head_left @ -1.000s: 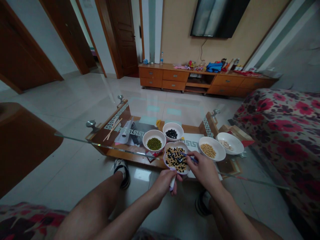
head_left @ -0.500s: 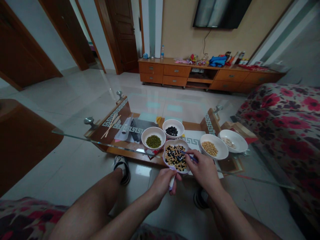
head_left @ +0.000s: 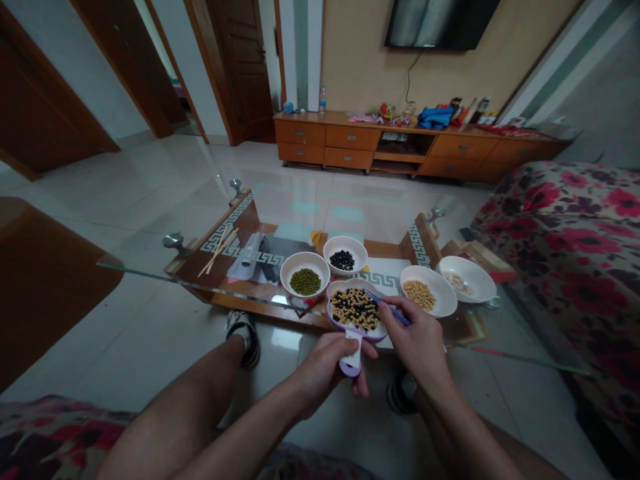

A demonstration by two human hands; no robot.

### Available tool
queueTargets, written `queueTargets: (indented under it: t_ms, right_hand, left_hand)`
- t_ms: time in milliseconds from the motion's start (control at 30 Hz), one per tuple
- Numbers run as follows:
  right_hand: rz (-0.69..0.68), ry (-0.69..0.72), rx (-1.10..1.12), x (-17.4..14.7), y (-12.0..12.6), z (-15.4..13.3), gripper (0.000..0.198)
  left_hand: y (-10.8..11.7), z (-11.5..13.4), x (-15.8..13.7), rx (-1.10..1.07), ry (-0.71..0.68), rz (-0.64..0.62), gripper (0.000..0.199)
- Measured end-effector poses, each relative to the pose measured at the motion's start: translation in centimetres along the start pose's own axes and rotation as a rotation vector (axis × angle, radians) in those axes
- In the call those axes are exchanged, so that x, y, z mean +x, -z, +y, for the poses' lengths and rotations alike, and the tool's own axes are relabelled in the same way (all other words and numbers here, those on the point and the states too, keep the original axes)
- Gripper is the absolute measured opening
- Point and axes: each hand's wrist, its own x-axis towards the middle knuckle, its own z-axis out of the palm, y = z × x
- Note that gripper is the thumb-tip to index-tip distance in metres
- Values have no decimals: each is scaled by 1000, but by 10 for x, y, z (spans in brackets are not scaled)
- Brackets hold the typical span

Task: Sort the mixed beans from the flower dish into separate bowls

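My left hand (head_left: 330,367) grips the short white-and-purple handle of a flower-shaped bowl (head_left: 329,303) and holds it at the table's near edge. Mixed black beans and yellow soybeans (head_left: 356,310) lie in the bowl. Between the thumb and fingers of my right hand (head_left: 415,340) is a slim blue-purple tool (head_left: 400,317), perhaps tweezers, its tip over the beans at the bowl's right side. Close by stand a white bowl of green mung beans (head_left: 305,283), one of black beans (head_left: 342,260) and one of soybeans (head_left: 419,294).
A further white bowl (head_left: 480,291) with pale pieces stands at the right of the glass table (head_left: 165,277). Wooden chopsticks (head_left: 219,252) lie at the left. Beyond are a low wooden cabinet (head_left: 350,138) and a flower-patterned sofa (head_left: 565,247).
The handled bowl has turned, bringing its handle more plainly into view, and the beans in it have shifted. My right hand and the tool have moved slightly right.
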Motion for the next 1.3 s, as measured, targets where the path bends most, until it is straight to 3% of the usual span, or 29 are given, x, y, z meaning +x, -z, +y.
queueTargets:
  t_ms: [367, 633, 867, 1300]
  right_hand:
    - [-82, -12, -1, 1, 3, 0, 34]
    - [-210, 7, -99, -6, 3, 15, 27]
    - [-200, 8, -249, -5, 4, 5, 25]
    - [-269, 56, -326, -6, 2, 4, 25]
  left_hand:
    - [-2, -7, 3, 22, 32, 78, 34]
    - [-1, -19, 9, 78, 49, 178, 28]
    - [1, -27, 15, 149, 71, 239, 30]
    - [6, -38, 14, 136, 54, 213, 35]
